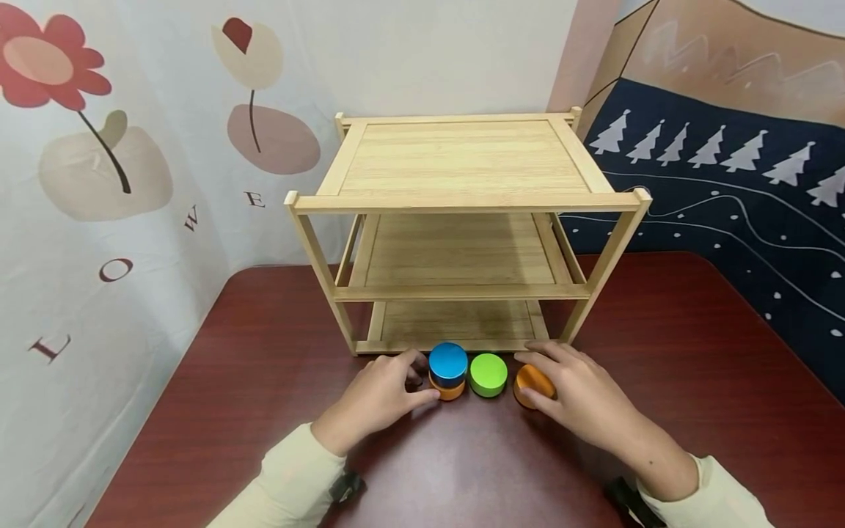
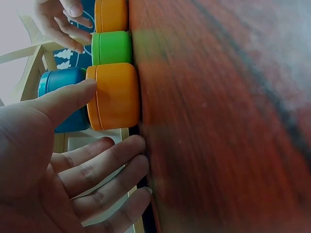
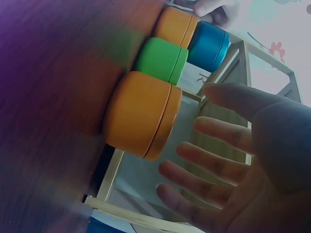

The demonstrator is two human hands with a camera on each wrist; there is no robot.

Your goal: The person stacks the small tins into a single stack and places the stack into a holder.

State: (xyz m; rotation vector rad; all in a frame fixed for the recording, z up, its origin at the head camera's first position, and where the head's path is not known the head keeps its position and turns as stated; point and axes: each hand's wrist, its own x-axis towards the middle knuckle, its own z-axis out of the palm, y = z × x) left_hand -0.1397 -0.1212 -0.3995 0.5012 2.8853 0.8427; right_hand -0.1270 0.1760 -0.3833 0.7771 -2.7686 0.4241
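Note:
A blue round container sits on top of an orange one, both beside the left hand. In the left wrist view, that hand's thumb lies against the lower orange container, its other fingers loosely extended below. To the right of the stack is a green container. A second orange container is nearest to the right hand. The right wrist view shows a gap between this orange container and the right hand's spread fingers.
A three-tier wooden rack stands directly behind the containers on a dark red table. Behind it hang a white cloth with flowers and letters and a dark blue cloth with trees.

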